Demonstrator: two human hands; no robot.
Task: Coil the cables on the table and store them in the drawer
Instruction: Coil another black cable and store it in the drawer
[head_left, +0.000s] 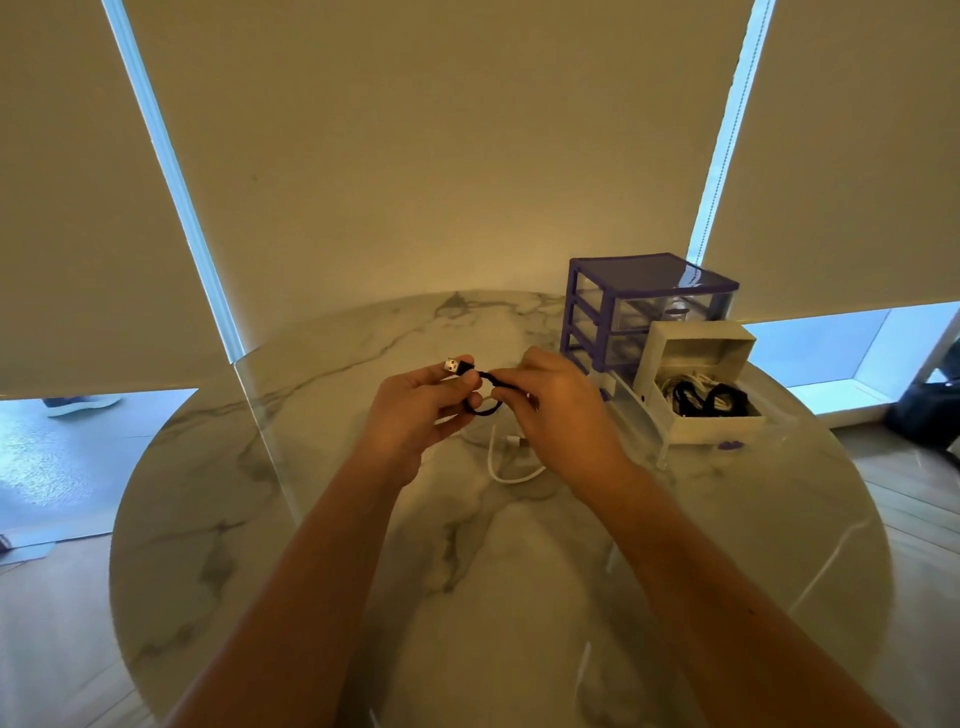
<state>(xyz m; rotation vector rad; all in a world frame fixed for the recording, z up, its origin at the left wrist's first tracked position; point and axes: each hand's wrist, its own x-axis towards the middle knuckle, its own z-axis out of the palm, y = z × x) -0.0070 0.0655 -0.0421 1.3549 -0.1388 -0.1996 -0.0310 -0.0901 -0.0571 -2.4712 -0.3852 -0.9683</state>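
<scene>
Above a round marble tabletop (218, 519), both hands hold a black USB cable (485, 392). The left hand (415, 410) pinches its plug end; the right hand (556, 410) grips the small loop. A white cable (498, 462) lies beneath them. To the right, a white box (696, 379) of coiled cables sits beside a purple drawer unit (639, 306).
</scene>
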